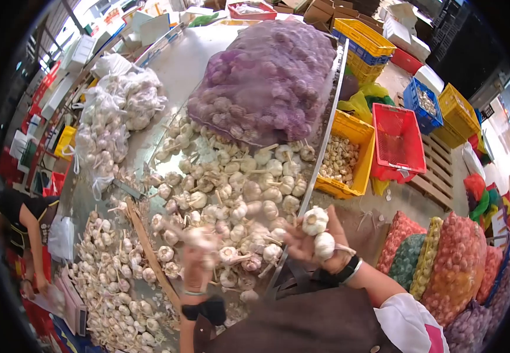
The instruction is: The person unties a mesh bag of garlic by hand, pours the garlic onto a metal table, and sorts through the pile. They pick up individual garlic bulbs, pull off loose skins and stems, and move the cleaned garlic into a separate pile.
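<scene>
Two white garlic bulbs (315, 221) lie in the palm of my right hand (302, 242), its fingers curled around them at the table's metal edge. My left hand (195, 262) is smeared by motion above the garlic; a pale, blurred garlic bulb (203, 237) shows at its fingers. Under and beyond both hands spreads a heap of loose garlic bulbs (231, 176), many with stems. Left of a wooden strip (149, 253) sits a second garlic pile (111, 259). A large purple mesh sack (267, 76) full of garlic rests on the table behind the heap.
White plastic bags of garlic (105, 120) stand on the table's far left. Right of the table are a yellow crate (368, 150) with garlic, a red crate (399, 138) and a wooden pallet (437, 167). Filled mesh sacks (452, 253) line the lower right. Another person (28, 217) works at left.
</scene>
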The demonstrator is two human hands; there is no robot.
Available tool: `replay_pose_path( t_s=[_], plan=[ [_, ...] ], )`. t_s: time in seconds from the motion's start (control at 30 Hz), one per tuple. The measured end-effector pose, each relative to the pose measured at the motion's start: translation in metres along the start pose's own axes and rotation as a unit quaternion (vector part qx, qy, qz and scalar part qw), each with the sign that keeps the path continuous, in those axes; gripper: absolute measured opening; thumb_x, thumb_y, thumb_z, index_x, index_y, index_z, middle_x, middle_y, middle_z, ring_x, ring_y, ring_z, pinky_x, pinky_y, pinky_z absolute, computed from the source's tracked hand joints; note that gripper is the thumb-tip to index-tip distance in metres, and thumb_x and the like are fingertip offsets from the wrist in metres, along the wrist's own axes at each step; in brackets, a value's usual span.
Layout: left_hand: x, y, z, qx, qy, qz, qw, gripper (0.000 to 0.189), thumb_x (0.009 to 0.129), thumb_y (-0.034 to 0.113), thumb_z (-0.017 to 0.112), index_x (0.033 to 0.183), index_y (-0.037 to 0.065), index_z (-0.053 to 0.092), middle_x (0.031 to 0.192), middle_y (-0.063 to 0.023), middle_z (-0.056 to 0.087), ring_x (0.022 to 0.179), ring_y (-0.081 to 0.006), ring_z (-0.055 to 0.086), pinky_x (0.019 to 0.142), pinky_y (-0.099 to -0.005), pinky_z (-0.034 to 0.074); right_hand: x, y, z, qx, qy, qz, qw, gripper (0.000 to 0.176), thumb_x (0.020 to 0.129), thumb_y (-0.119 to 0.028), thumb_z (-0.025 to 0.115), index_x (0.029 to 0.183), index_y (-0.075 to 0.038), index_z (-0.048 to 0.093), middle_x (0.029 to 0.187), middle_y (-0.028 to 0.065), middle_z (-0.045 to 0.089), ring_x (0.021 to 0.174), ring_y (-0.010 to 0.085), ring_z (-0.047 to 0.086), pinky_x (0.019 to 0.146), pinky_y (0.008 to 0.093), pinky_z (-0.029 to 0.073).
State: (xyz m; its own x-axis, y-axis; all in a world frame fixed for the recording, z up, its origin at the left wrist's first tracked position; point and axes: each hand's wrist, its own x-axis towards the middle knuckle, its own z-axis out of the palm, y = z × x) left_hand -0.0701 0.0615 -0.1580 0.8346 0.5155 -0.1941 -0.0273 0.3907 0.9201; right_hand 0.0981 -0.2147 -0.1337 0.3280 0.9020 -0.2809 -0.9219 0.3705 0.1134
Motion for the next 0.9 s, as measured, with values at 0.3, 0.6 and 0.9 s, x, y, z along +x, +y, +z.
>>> replay_pose_path(
  t_s=[0.3,0.6,0.9],
  plan=[
    [-0.026,-0.015,0.187,0.460,-0.255,0.277,0.804,0.077,0.072,0.032,0.079,0.138,0.009,0.046,0.136,-0.0242,0.040,0.126,-0.0409,0.043,0.101,-0.0474,0.042,-0.055,0.016,-0.033,-0.025,-0.019,-0.162,0.986,0.082,0.089,-0.070,0.049,0.140,-0.006,0.046,0.139,0.0159,0.052,0.125,0.0313,0.053,0.108,0.0478,0.041],
    [-0.030,-0.060,0.259,0.564,-0.327,0.277,0.706,0.080,0.083,0.045,0.069,0.150,0.017,0.036,0.156,-0.0251,0.022,0.136,-0.0493,0.031,0.107,-0.0624,0.026,-0.084,-0.010,-0.100,0.005,0.002,-0.302,0.953,0.087,0.085,-0.077,0.045,0.141,-0.010,0.045,0.146,0.0170,0.044,0.133,0.0348,0.044,0.113,0.0486,0.035],
    [0.013,-0.058,0.206,0.531,-0.264,0.286,0.752,0.040,0.075,0.023,0.076,0.109,0.005,0.064,0.124,-0.0164,0.058,0.116,-0.0354,0.054,0.097,-0.0427,0.043,-0.057,-0.201,-0.110,0.055,-0.045,-0.373,0.925,0.091,0.082,-0.081,0.042,0.140,-0.012,0.047,0.145,0.0154,0.044,0.133,0.0379,0.041,0.108,0.0678,0.028]
  ],
)
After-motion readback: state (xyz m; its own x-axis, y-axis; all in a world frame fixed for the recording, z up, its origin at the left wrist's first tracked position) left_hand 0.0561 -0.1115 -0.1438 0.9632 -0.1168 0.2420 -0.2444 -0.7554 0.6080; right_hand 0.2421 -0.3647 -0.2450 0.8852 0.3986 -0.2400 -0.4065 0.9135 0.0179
